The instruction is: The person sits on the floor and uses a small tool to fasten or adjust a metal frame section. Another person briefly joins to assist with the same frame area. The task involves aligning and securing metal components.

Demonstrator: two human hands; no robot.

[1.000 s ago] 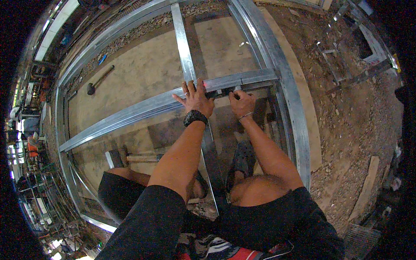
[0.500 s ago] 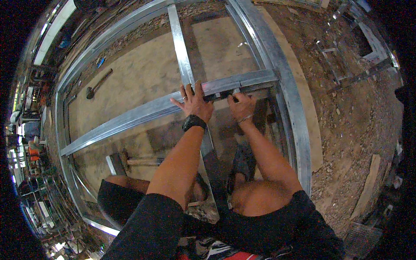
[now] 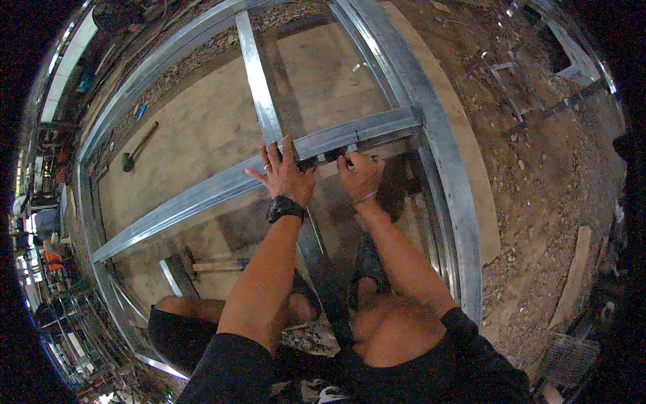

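A silver metal crossbar (image 3: pixel 202 190) spans a large rectangular metal frame (image 3: pixel 444 161) from side to side. My left hand (image 3: pixel 288 180) lies on this bar with fingers spread, where a lengthwise metal bar (image 3: pixel 257 77) meets it from the far side. Just right of it, my right hand (image 3: pixel 361 178) is closed at the crossbar's near edge. A small dark and silver piece (image 3: pixel 330 156) shows between the hands, against the bar's near side. What my right fingers grip is mostly hidden, and its kind cannot be made out.
A hammer (image 3: pixel 140 149) lies on the board inside the frame at the left. Nearer, a wooden-handled tool (image 3: pixel 219 266) lies beside a short metal piece (image 3: pixel 170 277). My knees and feet are within the frame. A wooden strip (image 3: pixel 574 273) lies on the dirt at right.
The whole view has shifted, so frame and hands sit slightly further left. Both hands keep the same places on the crossbar, the left spread and the right closed.
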